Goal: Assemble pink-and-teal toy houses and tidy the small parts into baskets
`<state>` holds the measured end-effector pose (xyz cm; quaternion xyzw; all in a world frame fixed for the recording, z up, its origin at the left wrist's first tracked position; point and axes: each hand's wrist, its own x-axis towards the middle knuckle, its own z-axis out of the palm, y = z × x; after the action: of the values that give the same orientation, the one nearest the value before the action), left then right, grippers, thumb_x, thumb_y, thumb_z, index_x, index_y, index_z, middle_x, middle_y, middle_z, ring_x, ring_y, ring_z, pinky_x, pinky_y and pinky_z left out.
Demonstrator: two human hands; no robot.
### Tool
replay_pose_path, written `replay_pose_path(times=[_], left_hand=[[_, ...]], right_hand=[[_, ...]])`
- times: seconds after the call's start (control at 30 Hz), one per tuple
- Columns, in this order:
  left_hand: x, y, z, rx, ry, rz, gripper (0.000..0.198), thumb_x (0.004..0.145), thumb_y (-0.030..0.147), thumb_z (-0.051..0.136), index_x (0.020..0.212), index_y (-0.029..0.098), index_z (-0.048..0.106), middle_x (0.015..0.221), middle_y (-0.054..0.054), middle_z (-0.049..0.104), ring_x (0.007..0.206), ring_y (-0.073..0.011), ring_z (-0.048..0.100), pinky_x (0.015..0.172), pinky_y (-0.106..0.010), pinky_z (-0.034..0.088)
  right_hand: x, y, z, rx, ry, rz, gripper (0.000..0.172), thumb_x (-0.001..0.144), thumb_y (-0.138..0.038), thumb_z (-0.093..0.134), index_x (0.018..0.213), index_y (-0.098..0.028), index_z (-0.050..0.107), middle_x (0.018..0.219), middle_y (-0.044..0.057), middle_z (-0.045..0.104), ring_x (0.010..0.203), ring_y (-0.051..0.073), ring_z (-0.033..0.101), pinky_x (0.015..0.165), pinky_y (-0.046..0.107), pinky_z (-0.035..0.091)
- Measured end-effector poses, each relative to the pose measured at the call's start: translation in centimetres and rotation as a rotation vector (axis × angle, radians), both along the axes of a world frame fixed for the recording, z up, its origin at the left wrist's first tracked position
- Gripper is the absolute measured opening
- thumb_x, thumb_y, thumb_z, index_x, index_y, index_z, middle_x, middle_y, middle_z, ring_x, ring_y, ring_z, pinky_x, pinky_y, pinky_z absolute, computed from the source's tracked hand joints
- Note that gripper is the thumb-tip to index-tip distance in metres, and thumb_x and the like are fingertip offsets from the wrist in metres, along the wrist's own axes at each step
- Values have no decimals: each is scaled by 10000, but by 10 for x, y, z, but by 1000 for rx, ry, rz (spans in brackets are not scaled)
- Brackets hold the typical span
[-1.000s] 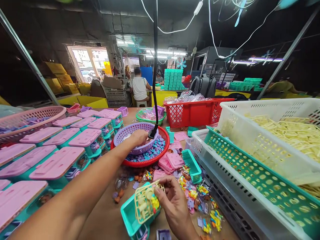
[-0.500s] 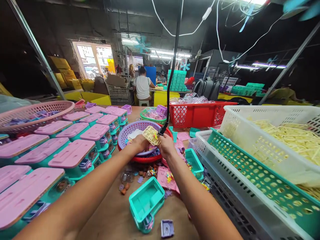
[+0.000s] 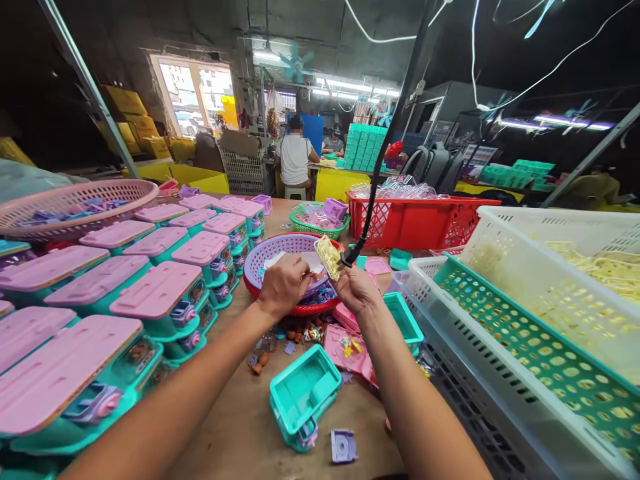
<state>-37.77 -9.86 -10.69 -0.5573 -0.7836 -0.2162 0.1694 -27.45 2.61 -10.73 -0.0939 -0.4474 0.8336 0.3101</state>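
Observation:
My right hand [image 3: 357,290] grips a pale yellow plastic piece [image 3: 327,256], shaped like a small openwork tray, at its lower edge. A black plug [image 3: 351,255] on a hanging cable covers part of that piece and the fingertips. My left hand [image 3: 285,285] is over the purple basket [image 3: 256,257], its fingers bent and closed at the tips; anything they pinch is too small to make out. That basket sits in a red basket [image 3: 305,311] and holds white sheets and small parts. On the table nearer me lies a teal open box [image 3: 300,393], beside a small lilac part [image 3: 343,445].
Pink-lidded teal boxes [image 3: 155,288] stand in stacked rows at left. White crates [image 3: 500,250] and a green crate [image 3: 495,300] line the right side. Pink lids [image 3: 345,347] and loose small parts lie centrally. Behind are a red crate [image 3: 395,223] and a seated person [image 3: 294,159].
My left hand has let go of the yellow piece and moved down over the purple basket. The right hand keeps the piece, now tilted more upright. The view has shifted slightly.

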Motion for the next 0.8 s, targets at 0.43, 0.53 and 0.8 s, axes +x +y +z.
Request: replay_pose_path(times=[0.43,0.53,0.8], left_hand=[[95,-46,-32,537,-1241,-437,194,908,357,581,918,175,645,1302,-122,588,1230,-222,546,1056,-350,433],[94,-48,-39,593,-1440,-452,424,759,328,745,1089,179,524,1089,-98,661,1023,-200,650,896,-320,520],[71,-76,-14,38,-640,-232,292,805,245,637,1076,142,666,907,-80,736,825,-203,681,721,-283,506]], right_hand=[[88,-74,-17,-128,-90,122,297,738,-334,757,993,-207,670,937,66,737,975,245,697,781,359,618],[93,-78,-19,-128,-87,81,347,730,-354,759,1035,-217,664,962,60,735,919,218,698,775,332,609],[128,-76,-25,428,-196,18,348,812,-335,734,1130,-237,630,1038,37,702,908,172,659,816,314,539]])
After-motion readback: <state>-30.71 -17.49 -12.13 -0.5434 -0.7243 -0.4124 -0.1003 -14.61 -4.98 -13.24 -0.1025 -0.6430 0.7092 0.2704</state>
